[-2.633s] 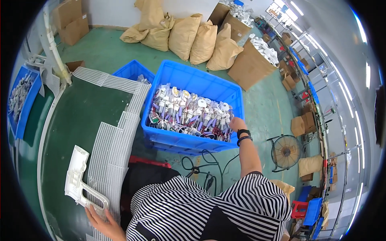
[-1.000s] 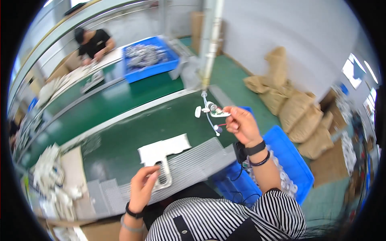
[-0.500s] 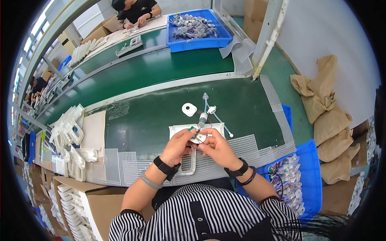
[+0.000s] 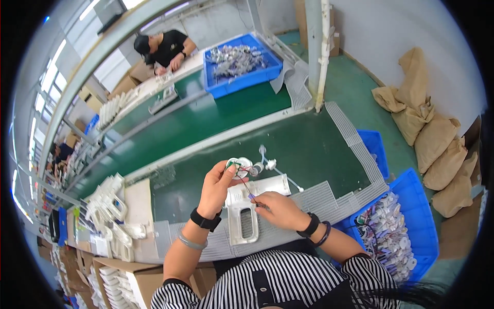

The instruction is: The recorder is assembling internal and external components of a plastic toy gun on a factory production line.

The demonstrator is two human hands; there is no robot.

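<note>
White cap (image 4: pixel 242 167) lies in left hand (image 4: pixel 216 184), wires (image 4: pixel 246 184) in right hand (image 4: pixel 280 208).

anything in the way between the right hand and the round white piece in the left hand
Nothing visible blocks it: just thin wires cross the gap from the right hand to the round white piece in the left hand. The white frame lies on the bench below.

A green workbench (image 4: pixel 319 162), a crate (image 4: pixel 423 203) of small parts (image 4: pixel 393 237), piled white housings (image 4: pixel 110 203) and a co-worker (image 4: pixel 170 49) show a factory workshop.
</note>
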